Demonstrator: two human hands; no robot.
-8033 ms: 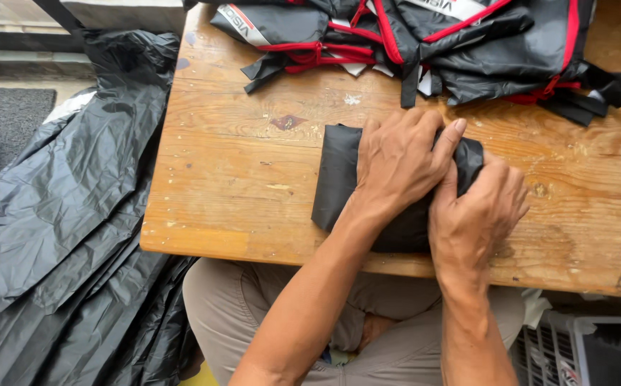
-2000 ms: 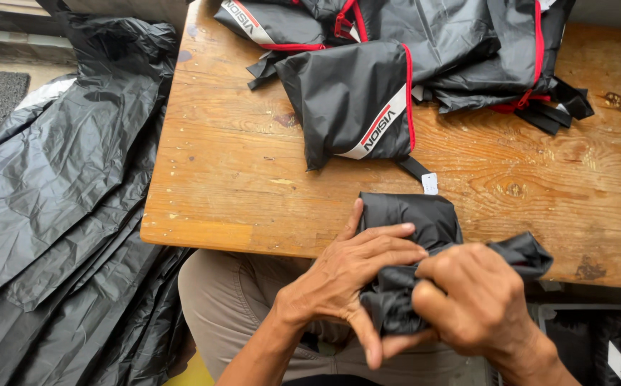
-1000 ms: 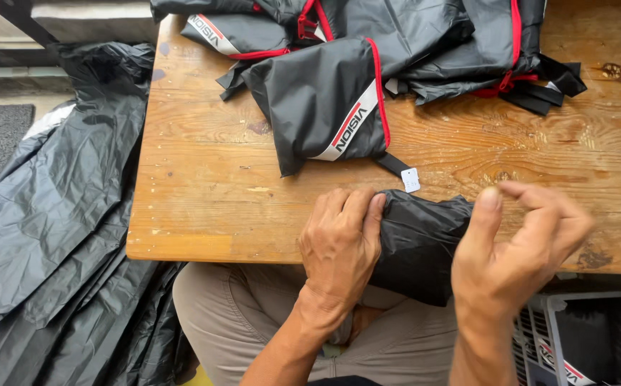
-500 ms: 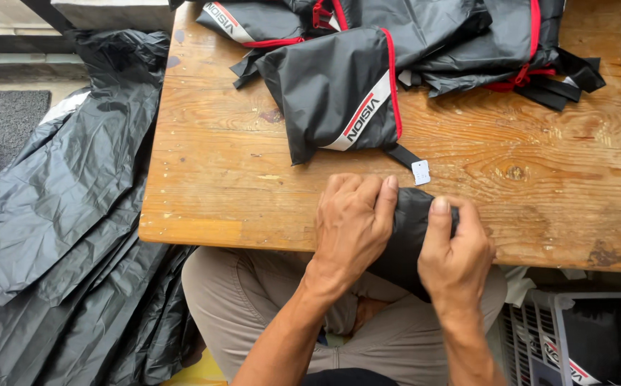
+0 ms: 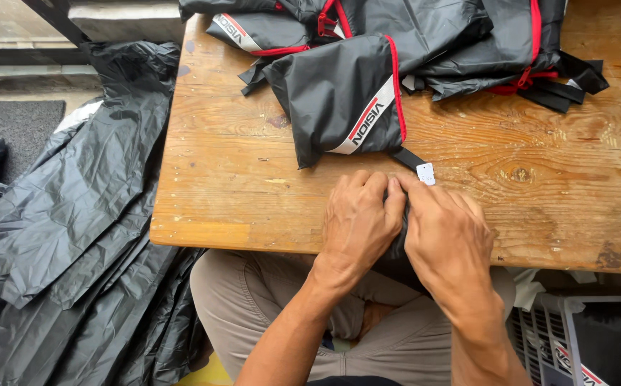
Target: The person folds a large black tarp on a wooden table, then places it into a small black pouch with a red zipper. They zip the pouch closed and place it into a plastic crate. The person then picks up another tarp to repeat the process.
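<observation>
Pressing down at the lower centre of the frame, the left hand [image 5: 359,221] and the right hand [image 5: 447,234] sit side by side, both clamped on a small black fabric bundle [image 5: 399,243] squeezed between them at the near edge of the wooden bench [image 5: 217,186]. Only a dark sliver of the bundle shows between the palms (the rest is hidden under the fingers). A black strap with a small white tag [image 5: 425,173] runs from just above the knuckles toward a black pouch with a red edge and a white stripe [image 5: 342,100], which lies flat just above the hands. Across the top of the frame a heap of black and red garments [image 5: 467,36] covers the far side of the bench. At the left of the frame, black plastic sheets [image 5: 67,214] lie spread on the floor. At the lower right corner stands a grey crate [image 5: 539,336], partly cut off.
</observation>
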